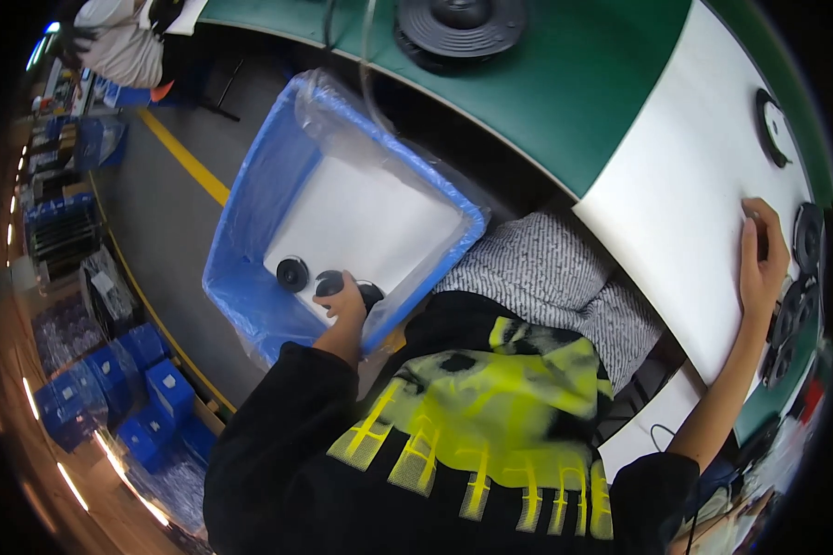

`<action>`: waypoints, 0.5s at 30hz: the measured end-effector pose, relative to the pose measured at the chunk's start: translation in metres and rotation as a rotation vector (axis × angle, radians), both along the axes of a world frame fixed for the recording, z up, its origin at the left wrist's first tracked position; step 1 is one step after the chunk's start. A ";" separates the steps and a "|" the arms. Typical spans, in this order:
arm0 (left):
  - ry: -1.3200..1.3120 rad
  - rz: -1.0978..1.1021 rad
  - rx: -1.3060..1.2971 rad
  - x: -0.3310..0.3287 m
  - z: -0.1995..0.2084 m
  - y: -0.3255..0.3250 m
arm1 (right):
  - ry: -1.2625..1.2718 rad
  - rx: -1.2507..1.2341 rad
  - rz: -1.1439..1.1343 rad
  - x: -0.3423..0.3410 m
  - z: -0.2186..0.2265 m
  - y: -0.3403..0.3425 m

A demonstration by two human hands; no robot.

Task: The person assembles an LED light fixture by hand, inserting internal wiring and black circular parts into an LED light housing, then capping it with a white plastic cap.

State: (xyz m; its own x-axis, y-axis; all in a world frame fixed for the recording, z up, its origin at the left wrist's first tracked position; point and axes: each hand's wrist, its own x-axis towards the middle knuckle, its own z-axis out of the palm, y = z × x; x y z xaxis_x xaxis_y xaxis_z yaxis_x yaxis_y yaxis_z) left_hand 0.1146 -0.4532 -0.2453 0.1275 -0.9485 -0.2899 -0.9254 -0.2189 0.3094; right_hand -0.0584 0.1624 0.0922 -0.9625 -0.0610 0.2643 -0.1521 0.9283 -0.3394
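Note:
My left hand (344,303) reaches down into a blue plastic-lined bin (250,199), its fingers closed on a round black part (328,281) just above the white sheet (370,208) at the bottom. One black disc-shaped part (292,274) lies to the left of that hand. Another black part (371,295) shows just right of it, partly covered by my fingers. On the white-covered table at the right, my right hand (762,254) rests with curled fingers; whatever is at its fingertips is too small to make out. Black round parts (808,238) lie just beyond it.
A large ribbed black disc (460,26) sits on the green tabletop (574,92). A black-rimmed ring (773,128) lies on the white cover (676,213). Blue boxes (148,388) are stacked at the left, past a yellow floor line (183,155). Another person (125,46) is at the far left.

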 end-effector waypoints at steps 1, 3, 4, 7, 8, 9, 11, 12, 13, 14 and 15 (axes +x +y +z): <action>-0.052 -0.049 -0.032 -0.005 0.000 0.007 | 0.015 -0.027 0.001 0.003 0.004 -0.001; -0.015 -0.151 -0.080 -0.011 0.011 0.009 | -0.025 -0.122 -0.005 0.002 -0.006 -0.001; 0.023 -0.199 -0.068 -0.017 0.012 0.015 | 0.007 -0.161 0.005 0.002 -0.004 -0.001; 0.166 -0.360 -0.094 -0.015 0.000 0.010 | -0.005 -0.198 0.017 -0.005 -0.004 -0.005; 0.190 -0.405 -0.103 -0.014 -0.003 0.007 | -0.046 -0.206 0.002 -0.006 0.000 -0.008; 0.244 -0.463 -0.161 -0.010 -0.017 -0.010 | -0.052 -0.214 -0.008 -0.007 0.008 -0.014; 0.330 -0.504 -0.159 -0.018 -0.021 -0.019 | -0.053 -0.233 -0.001 -0.008 0.013 -0.018; 0.360 -0.502 -0.093 -0.032 -0.010 -0.014 | -0.043 -0.237 0.003 -0.004 0.014 -0.014; 0.614 -0.471 0.095 -0.040 -0.011 -0.029 | -0.045 -0.229 0.019 -0.004 0.015 -0.014; 0.859 -0.430 0.288 -0.047 -0.012 -0.043 | -0.047 -0.223 0.038 -0.004 0.018 -0.013; 0.911 -0.496 0.338 -0.054 -0.007 -0.050 | -0.079 -0.207 0.017 -0.002 0.020 -0.014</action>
